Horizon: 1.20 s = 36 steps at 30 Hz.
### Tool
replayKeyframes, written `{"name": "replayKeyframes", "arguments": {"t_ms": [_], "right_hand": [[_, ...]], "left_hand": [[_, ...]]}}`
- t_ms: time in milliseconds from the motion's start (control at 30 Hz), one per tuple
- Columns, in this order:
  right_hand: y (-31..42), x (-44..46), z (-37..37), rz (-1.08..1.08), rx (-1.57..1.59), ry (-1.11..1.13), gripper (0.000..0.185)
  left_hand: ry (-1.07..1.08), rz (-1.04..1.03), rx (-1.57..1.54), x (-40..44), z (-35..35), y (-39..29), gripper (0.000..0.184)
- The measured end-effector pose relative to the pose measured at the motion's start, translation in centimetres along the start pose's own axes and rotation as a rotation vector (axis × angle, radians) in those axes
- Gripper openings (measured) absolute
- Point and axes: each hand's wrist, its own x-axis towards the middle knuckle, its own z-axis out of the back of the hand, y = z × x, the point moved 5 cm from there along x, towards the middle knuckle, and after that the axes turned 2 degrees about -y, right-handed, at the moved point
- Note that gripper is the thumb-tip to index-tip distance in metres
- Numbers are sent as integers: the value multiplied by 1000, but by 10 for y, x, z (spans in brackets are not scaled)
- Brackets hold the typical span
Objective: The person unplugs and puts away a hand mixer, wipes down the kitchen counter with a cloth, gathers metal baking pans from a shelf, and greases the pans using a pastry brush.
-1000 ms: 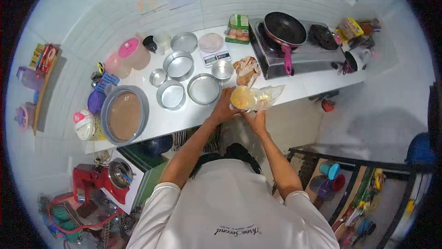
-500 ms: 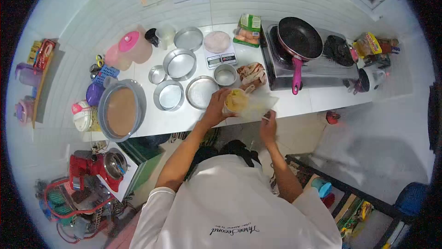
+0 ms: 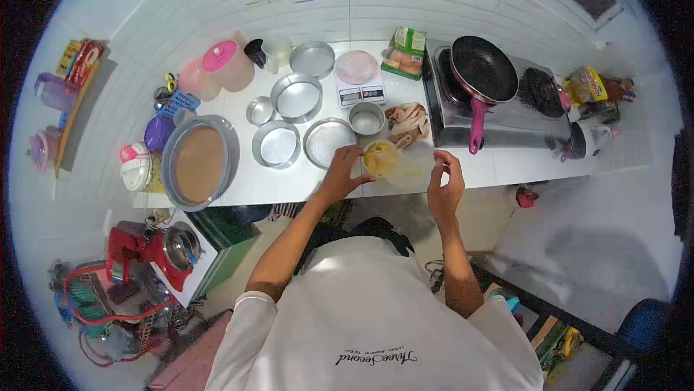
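My left hand [image 3: 340, 179] is closed around the near left side of a small tub [image 3: 366, 166] at the counter's front edge. Inside the tub is something soft and yellow [image 3: 381, 158], like margarine. A translucent plastic sheet or bag [image 3: 413, 169] stretches from the tub to the right. At its far right edge, my right hand [image 3: 446, 183] pinches the plastic between thumb and fingers. Just behind the tub lie a crumpled brown-and-white cloth [image 3: 407, 119] and a small round tin [image 3: 366, 118]. A shallow round cake tin [image 3: 329, 143] sits beyond my left fingers.
Several more round tins, including one deep pan [image 3: 296, 97], stand on the counter. A kitchen scale [image 3: 361, 95] bears a pale round item. On the right, a frying pan [image 3: 484, 69] rests on the stove [image 3: 499, 134]. A large bowl of brown mixture [image 3: 200, 165] stands left.
My right hand has moved up and a little right, drawing the plastic wider. My left hand stays on the tub. The whole view has shifted slightly.
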Motion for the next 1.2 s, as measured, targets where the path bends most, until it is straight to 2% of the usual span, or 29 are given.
{"name": "replayKeyframes", "arguments": {"t_ms": [167,267,300,400,467,567,667,767,867,967,1067,1100,1200], "right_hand": [[-14,-27,-3,-146,-7,8,30],[-17,-27,-4,-115,-3,16,36],[-13,-23,-6,-113,-39,64,37],[-3,3,-26,-91,-155,220,42],[-9,19,-50,-58,-248,338,44],[-43,27,-92,123,-111,354,34],[-46,21,-101,-31,-146,433,28],[-34,14,-102,-74,-158,550,31],[-21,11,-95,167,-249,449,27],[-16,-1,-94,284,-266,416,27],[-27,-19,-102,349,-309,460,26],[-35,-23,-110,266,-342,548,21],[-39,-8,-105,275,-244,461,20]], "left_hand": [[0,-28,-37,-13,-6,20,60],[-1,-52,-62,-9,-20,43,51],[-1,-50,-71,-9,-24,47,47],[-122,-7,-33,6,-8,-3,36],[-73,-16,-5,8,-18,-6,32],[12,-53,31,4,-24,-4,28],[38,-106,49,-1,-21,-3,23],[63,-90,76,-12,-18,-1,22],[73,-92,49,-15,-14,0,20],[118,-55,-3,-15,-9,0,17],[142,-43,-52,-17,-10,-1,13],[141,-50,-66,-18,-11,1,12],[146,-116,-33,-16,-13,2,22]]}}
